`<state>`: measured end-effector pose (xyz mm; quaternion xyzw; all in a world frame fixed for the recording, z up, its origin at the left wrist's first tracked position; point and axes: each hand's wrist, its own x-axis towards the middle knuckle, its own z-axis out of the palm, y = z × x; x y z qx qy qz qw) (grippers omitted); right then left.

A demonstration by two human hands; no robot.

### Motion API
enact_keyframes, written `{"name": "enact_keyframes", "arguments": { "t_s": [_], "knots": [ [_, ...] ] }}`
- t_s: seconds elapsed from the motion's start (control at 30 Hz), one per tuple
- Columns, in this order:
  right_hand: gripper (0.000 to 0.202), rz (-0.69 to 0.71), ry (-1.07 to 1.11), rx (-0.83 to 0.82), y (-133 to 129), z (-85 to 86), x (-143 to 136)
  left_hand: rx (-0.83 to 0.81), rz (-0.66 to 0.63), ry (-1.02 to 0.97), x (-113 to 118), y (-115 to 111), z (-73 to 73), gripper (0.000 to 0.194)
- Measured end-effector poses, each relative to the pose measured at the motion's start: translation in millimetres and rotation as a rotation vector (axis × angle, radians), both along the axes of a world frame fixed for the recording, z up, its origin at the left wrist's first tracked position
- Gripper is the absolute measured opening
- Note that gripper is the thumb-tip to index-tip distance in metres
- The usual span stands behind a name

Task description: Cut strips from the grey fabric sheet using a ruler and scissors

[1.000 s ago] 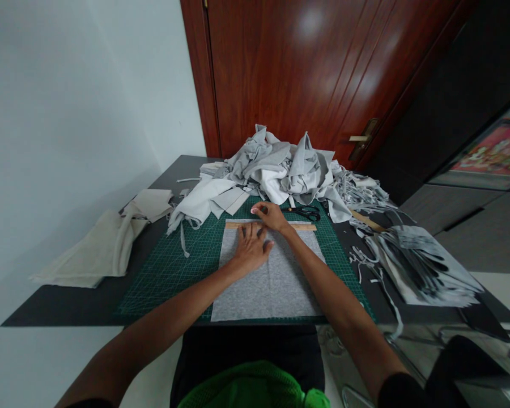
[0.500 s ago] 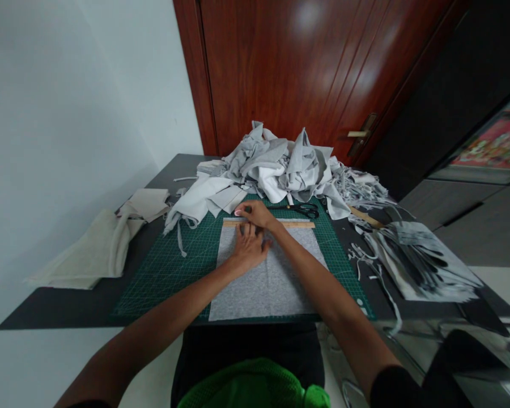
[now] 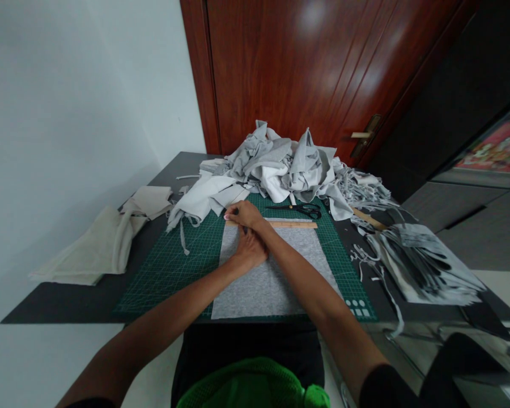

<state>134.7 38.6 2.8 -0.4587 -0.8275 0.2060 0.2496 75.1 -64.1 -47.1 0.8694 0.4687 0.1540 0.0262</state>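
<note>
A grey rectangle of cloth (image 3: 259,289) lies flat on a green cutting mat (image 3: 174,266). Across its far edge runs a wooden ruler (image 3: 295,225). My left hand (image 3: 250,250) rests on the cloth with its fingers stretched toward the ruler, partly hidden behind my right wrist. Crossing over it, my right hand (image 3: 243,214) is closed at the ruler's left end. Between its fingertips is a small pink piece (image 3: 226,216), possibly tailor's chalk, too small to be sure. Black-handled scissors (image 3: 308,210) lie just beyond the ruler.
Behind the mat rises a heap of grey and white cloth (image 3: 276,161). Cut strips (image 3: 361,187) spread at its right. A folded cloth stack (image 3: 433,266) sits at the table's right, cream cloth (image 3: 97,243) at the left. A wooden door (image 3: 289,73) stands behind.
My right hand has shifted slightly left with the pink piece, along the ruler's left end. My left hand's fingers are now more covered by the right wrist. The view has tilted a little.
</note>
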Motion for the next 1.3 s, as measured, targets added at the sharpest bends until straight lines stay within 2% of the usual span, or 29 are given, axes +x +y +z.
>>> {"name": "enact_keyframes", "arguments": {
  "t_s": [0.67,1.03,1.3],
  "knots": [
    [0.016,-0.073,-0.216,-0.005,-21.1,23.8,0.4,0.007,0.033,0.043,1.2,-1.8,5.2,0.049],
    [0.014,-0.048,-0.265,-0.011,-16.4,27.0,12.0,-0.006,0.057,0.119,2.5,-9.2,15.9,0.06],
    [0.013,-0.021,-0.263,-0.036,-9.9,28.1,29.9,-0.018,0.1,0.132,3.6,-12.3,20.8,0.059]
  ]
}}
